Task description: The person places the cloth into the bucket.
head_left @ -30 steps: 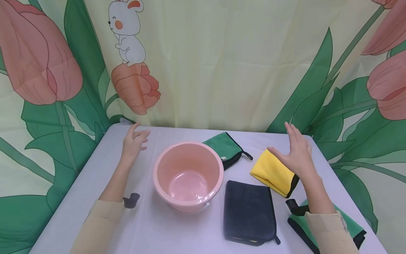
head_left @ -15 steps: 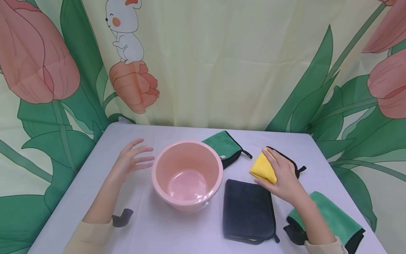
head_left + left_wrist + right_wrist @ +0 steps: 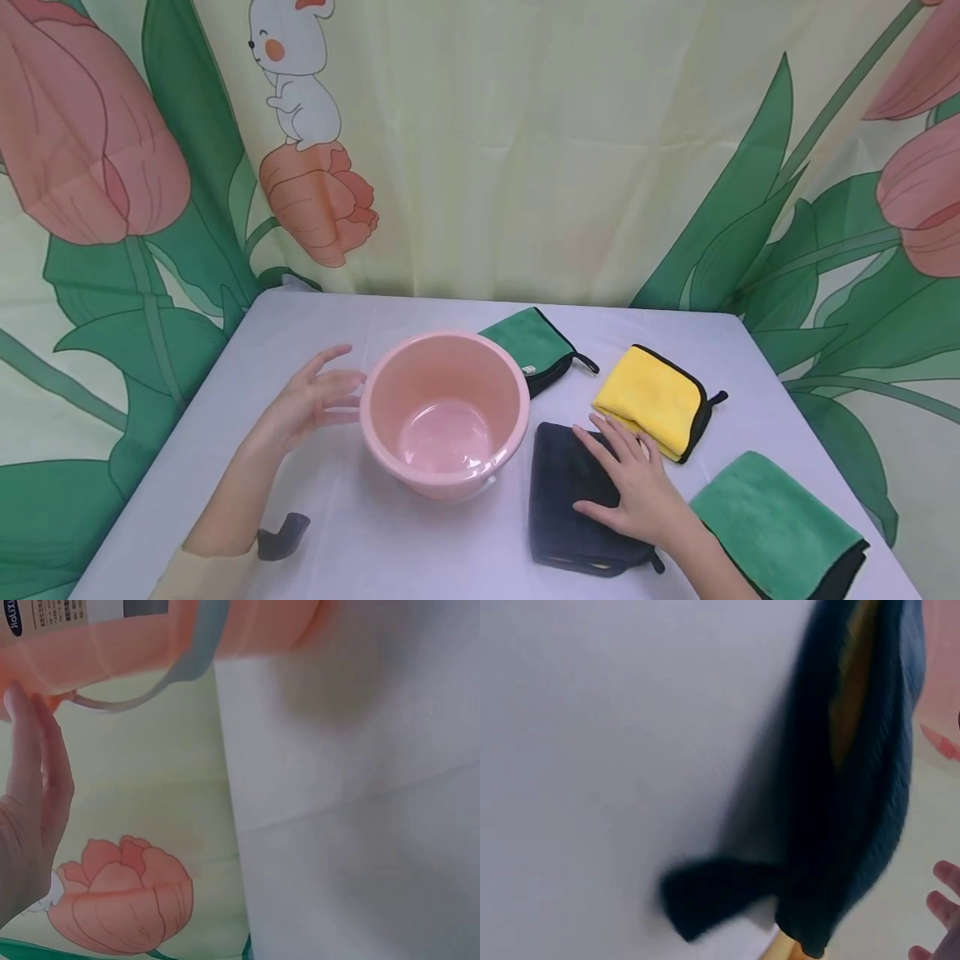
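Observation:
A pink bucket [image 3: 390,392] stands upright left of the table's middle. My left hand [image 3: 311,404] reaches to its left side, fingers extended, their tips right at the rim. In the left wrist view the bucket [image 3: 262,626] shows a label and a pale handle [image 3: 199,649], with the fingers alongside its wall. My right hand [image 3: 637,492] is spread over a folded dark navy cloth [image 3: 555,508], thumb and fingers apart. The right wrist view shows that cloth [image 3: 877,802] edge-on with its hanging loop [image 3: 720,892]; only fingertips appear at the right edge.
A folded yellow cloth [image 3: 652,396] with black trim lies beyond the right hand. One green cloth [image 3: 776,517] lies at the right, partly behind the forearm. Another green cloth [image 3: 528,337] lies behind the bucket. A printed curtain [image 3: 510,167] hangs along the table's far edge.
My right hand came down over the yellow cloth, then moved nearer and left to the navy cloth. My left hand lowered and moved right to the bucket's side. The cloths and bucket stay put.

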The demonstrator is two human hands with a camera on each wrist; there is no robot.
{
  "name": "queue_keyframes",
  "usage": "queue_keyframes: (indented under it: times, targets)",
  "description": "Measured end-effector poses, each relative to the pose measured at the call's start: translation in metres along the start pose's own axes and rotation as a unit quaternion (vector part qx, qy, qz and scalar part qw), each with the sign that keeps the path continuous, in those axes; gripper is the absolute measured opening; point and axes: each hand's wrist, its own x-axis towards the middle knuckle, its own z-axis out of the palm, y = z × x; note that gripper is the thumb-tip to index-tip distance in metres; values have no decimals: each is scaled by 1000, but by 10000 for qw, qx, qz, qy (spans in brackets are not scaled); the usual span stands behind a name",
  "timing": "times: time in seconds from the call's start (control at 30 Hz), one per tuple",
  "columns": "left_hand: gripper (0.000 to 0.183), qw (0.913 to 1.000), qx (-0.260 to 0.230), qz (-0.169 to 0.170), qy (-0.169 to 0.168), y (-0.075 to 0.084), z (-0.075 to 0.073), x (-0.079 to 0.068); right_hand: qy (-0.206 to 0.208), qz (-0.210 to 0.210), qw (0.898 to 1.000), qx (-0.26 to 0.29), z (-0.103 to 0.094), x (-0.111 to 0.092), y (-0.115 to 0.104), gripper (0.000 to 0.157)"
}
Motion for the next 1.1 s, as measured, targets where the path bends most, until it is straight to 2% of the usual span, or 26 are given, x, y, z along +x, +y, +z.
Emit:
queue_keyframes:
  times: [0.27, 0.73, 0.9, 1.1]
  targets:
    - [75, 9999, -8, -23, -132, -4, 3, -2, -803, 111, 9966, 127, 10, -13, -9, 95]
    - [71, 9995, 131, 46, -276, -4, 9, -6, -1421, 75, 9898, 45, 16, -17, -9, 89]
    - [70, 9993, 41, 88, -348, -5, 9, -6, -1620, 247, 9864, 147, 16, -14, -13, 79]
    - [67, 9992, 11, 114, -391, -6, 8, -6, -1493, 127, 9887, -31, 18, -12, -14, 58]
